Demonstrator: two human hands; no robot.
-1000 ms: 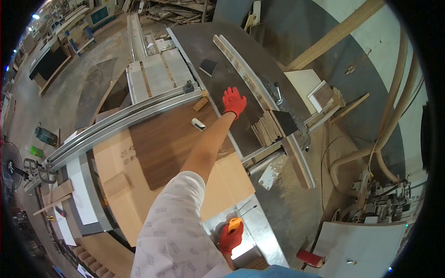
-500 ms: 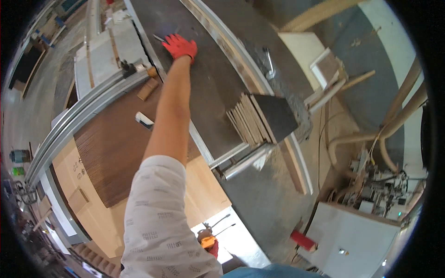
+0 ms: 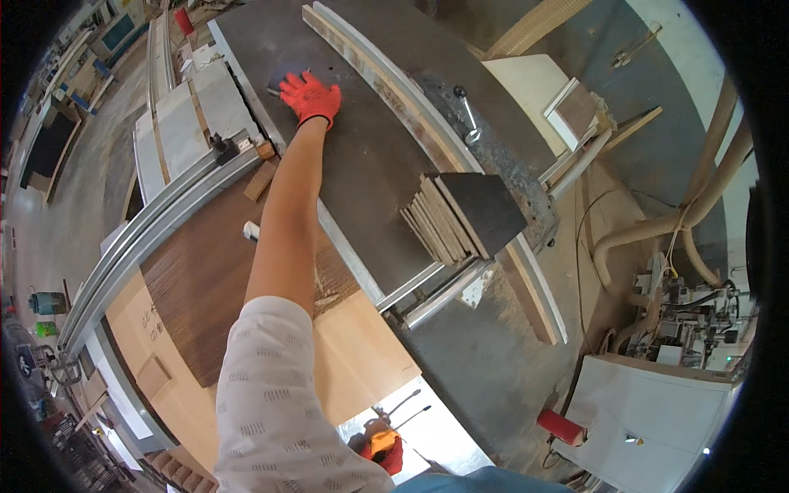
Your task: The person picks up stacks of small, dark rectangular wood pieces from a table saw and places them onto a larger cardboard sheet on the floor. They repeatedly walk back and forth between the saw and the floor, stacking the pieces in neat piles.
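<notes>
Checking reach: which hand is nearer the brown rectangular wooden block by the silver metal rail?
Left. In view, the red-gloved left hand is above-right of the block; the red-gloved right hand is far below.

The red glove (image 3: 312, 100) looks like matt cloth. Smooth metal gleams on the long rail (image 3: 152, 222); the stacked boards (image 3: 460, 217) show rough, woody edges.

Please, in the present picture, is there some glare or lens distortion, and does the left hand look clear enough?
In the head view, strong glare whitens the metal surface near the bottom; in the head view, the fisheye lens bows the long silver rail and leaves black corners; also in the head view, the left hand looks reasonably clear, its fingers distinguishable.
</notes>
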